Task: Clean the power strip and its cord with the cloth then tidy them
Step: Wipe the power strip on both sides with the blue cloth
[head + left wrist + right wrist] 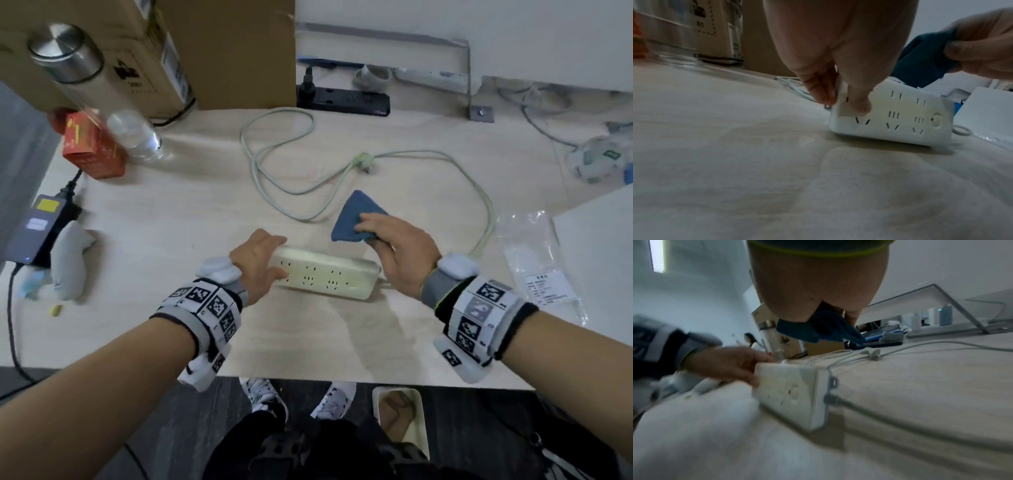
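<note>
A white power strip (325, 275) (892, 120) (791, 392) stands tilted on its long edge on the wooden table (191, 212), sockets facing me. My left hand (262, 260) (840, 91) grips its left end, thumb on the socket face and fingers behind. My right hand (394, 248) (982, 47) holds a folded blue cloth (358, 217) (925, 58) (818, 331) just above and behind the strip's right end. The pale cord (274, 171) (900, 410) leaves the strip's right end and loops across the table to its plug (363, 161) (874, 354).
A cardboard box (212, 51), a steel flask (68, 58), a clear bottle (137, 137) and a red carton (90, 147) stand at the back left. A black power strip (342, 99) lies behind. A plastic bag (541, 263) lies at the right, a charger (37, 226) at the left.
</note>
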`<state>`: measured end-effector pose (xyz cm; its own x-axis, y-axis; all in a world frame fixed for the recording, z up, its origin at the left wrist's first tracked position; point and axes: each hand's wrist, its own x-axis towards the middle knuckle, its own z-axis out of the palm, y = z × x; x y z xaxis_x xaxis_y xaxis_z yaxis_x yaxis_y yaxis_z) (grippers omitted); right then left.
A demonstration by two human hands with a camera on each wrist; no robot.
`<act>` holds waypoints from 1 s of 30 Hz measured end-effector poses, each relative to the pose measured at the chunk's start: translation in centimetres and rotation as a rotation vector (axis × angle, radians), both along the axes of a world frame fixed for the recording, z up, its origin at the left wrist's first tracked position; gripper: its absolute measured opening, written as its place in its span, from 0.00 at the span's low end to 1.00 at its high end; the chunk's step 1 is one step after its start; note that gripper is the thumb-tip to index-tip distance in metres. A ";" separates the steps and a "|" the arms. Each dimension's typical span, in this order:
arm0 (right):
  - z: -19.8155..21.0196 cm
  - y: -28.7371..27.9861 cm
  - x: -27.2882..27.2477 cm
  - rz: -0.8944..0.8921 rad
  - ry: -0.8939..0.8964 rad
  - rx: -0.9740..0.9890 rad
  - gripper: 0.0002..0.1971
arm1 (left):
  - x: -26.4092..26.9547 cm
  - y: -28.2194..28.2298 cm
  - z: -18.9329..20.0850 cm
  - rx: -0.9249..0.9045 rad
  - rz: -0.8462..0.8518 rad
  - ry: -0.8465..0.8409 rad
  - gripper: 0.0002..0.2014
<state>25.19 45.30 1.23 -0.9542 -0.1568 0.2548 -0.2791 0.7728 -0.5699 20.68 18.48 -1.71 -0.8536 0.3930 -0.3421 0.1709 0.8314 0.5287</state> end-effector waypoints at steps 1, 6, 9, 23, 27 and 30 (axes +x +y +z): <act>-0.7 -0.1 0.8 0.052 -0.034 0.064 0.14 | 0.1 0.0 -0.1 -0.015 0.007 0.016 0.24; -4.2 0.9 4.4 0.324 -0.080 0.299 0.23 | 1.4 -0.5 -0.9 0.005 0.025 0.101 0.13; -4.8 0.1 5.0 0.391 -0.070 0.433 0.26 | 1.3 -0.5 -1.0 0.058 0.020 0.127 0.12; -5.0 -8.5 3.3 0.377 -0.011 0.416 0.29 | 0.4 -1.1 -2.4 0.148 -0.019 0.157 0.09; -5.0 -2.8 4.3 0.388 -0.040 0.447 0.27 | 0.8 -1.1 -2.0 0.155 0.061 0.107 0.12; -4.7 1.0 4.9 0.382 -0.059 0.452 0.26 | 1.0 -1.1 -1.9 0.128 0.067 0.105 0.12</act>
